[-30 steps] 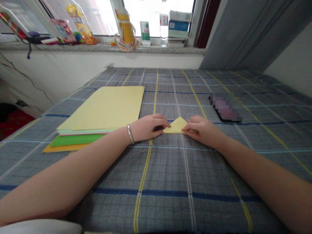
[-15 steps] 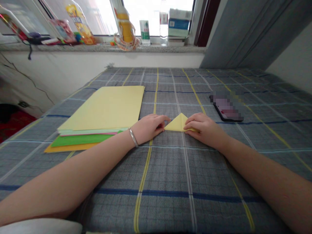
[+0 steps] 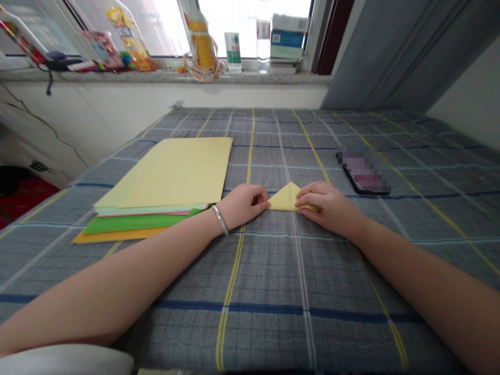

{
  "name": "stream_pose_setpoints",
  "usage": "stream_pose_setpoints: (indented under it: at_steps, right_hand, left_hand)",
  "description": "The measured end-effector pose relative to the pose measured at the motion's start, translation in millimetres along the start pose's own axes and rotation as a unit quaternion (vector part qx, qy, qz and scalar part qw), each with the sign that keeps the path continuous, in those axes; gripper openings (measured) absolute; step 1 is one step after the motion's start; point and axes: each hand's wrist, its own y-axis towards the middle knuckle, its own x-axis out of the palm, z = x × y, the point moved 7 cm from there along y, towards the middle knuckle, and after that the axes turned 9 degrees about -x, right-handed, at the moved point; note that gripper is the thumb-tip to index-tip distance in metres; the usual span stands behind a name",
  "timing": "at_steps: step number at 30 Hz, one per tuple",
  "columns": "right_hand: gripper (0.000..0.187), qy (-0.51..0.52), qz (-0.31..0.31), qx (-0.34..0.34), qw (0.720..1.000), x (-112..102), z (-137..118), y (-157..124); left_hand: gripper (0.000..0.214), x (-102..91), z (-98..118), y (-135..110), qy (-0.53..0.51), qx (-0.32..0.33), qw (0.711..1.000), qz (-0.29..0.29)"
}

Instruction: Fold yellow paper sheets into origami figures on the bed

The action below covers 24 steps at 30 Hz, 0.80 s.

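Note:
A small yellow sheet of paper folded into a triangle (image 3: 284,198) lies on the checked cloth, its peak pointing away from me and a crease running down its middle. My left hand (image 3: 249,202), a silver bangle at the wrist, has its fingers curled, with thumb and forefinger closed on the triangle's left corner. On the other side, my right hand (image 3: 322,204) grips the right part, fingers over the paper and thumb at its near edge. That right corner is mostly hidden beneath the fingers.
To the left lies a stack of coloured paper (image 3: 175,172), yellow on top with green and orange sheets below. A phone (image 3: 365,174) rests at the right on the checked cloth (image 3: 265,271). Bottles and boxes line the windowsill (image 3: 156,77) behind.
My left hand has shifted slightly right, and its raised forefinger has curled down to the thumb at the triangle's left corner. The right hand stays on the paper.

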Motion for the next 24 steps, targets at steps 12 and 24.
stream_pose_setpoints:
  at_steps: [12,24]
  right_hand:
    - [0.011,0.007,0.028,0.134,0.99,4.1,18.3,-2.1]
    - [0.011,-0.05,-0.034,0.204,0.977,13.9,25.8,-2.1]
  left_hand:
    - [0.015,-2.9,5.0,-0.7,0.127,-0.022,0.992,-0.018]
    - [0.034,3.8,9.5,-1.1,0.225,-0.024,0.973,0.036]
